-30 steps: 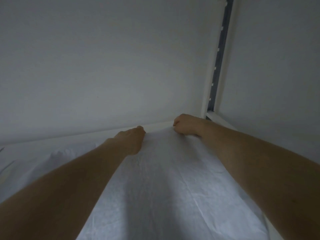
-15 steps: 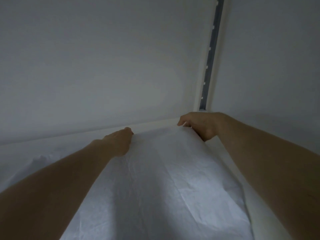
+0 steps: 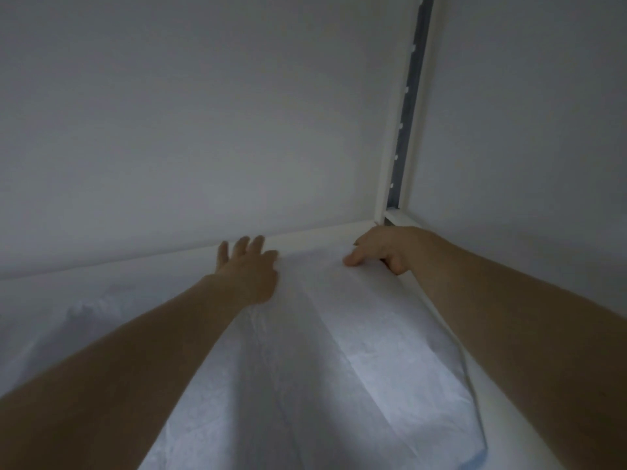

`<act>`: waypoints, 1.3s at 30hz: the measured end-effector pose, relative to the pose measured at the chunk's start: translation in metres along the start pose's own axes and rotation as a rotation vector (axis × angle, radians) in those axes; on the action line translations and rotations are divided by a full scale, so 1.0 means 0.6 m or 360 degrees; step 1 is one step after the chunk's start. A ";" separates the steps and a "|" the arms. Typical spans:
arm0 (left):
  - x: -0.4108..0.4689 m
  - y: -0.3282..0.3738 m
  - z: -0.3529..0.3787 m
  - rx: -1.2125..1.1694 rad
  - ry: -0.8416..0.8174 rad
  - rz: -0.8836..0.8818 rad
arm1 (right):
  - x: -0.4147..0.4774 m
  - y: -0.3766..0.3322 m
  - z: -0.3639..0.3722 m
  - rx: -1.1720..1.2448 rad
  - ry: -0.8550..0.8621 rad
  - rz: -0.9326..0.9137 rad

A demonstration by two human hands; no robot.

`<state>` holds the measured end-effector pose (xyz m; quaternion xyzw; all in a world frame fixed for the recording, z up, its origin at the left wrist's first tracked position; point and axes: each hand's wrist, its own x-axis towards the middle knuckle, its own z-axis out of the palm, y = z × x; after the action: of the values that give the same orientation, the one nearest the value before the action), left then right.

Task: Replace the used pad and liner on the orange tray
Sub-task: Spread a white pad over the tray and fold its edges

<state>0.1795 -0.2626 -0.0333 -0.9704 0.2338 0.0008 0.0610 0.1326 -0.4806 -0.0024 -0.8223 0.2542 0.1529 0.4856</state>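
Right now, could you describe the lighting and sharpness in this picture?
Head view: dim, flat grey light; a soft shadow runs down the white crinkled sheet between the arms; the left hand is motion-blurred, the right hand sharper.

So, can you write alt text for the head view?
Two bare arms reach across a white pad inside a white-walled enclosure. The left hand rests on its far edge, fingers spread; the right hand grips its far right corner.

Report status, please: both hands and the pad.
Left hand open, flat on far edge of white pad. Right hand at its far right corner, fingers curled, grip unclear. Nothing seen in the way.
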 end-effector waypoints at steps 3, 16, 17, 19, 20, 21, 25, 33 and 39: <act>-0.017 0.057 -0.013 -0.0163 -0.0100 0.0237 | -0.019 -0.004 0.005 -0.0234 0.0145 -0.0075; -0.038 0.123 0.013 -0.0394 -0.0340 0.0324 | -0.049 0.015 0.007 -0.0146 0.0173 -0.0118; -0.038 0.125 0.012 -0.0391 -0.0349 0.0329 | -0.050 0.016 0.007 -0.0210 0.0190 -0.0118; -0.039 0.131 0.012 -0.0375 -0.0365 0.0334 | -0.053 0.017 0.010 -0.0322 0.0258 -0.0154; -0.039 0.133 0.012 -0.0363 -0.0369 0.0335 | -0.055 0.016 0.013 -0.0351 0.0292 -0.0158; -0.039 0.134 0.012 -0.0356 -0.0369 0.0334 | -0.057 0.015 0.016 -0.0397 0.0320 -0.0166; -0.039 0.135 0.015 -0.0355 -0.0367 0.0334 | -0.054 0.009 0.035 -0.0641 0.0329 -0.0156; -0.042 0.133 0.012 -0.0364 -0.0340 0.0305 | -0.047 0.011 0.046 -0.0765 0.0321 -0.0192; -0.058 0.081 -0.006 -0.0333 -0.0185 0.0106 | -0.047 0.005 0.068 -0.1139 0.0808 -0.0266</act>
<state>0.1260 -0.2903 -0.0343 -0.9615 0.2605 0.0833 -0.0271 0.1074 -0.4384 -0.0103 -0.9678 0.2292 -0.0150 0.1034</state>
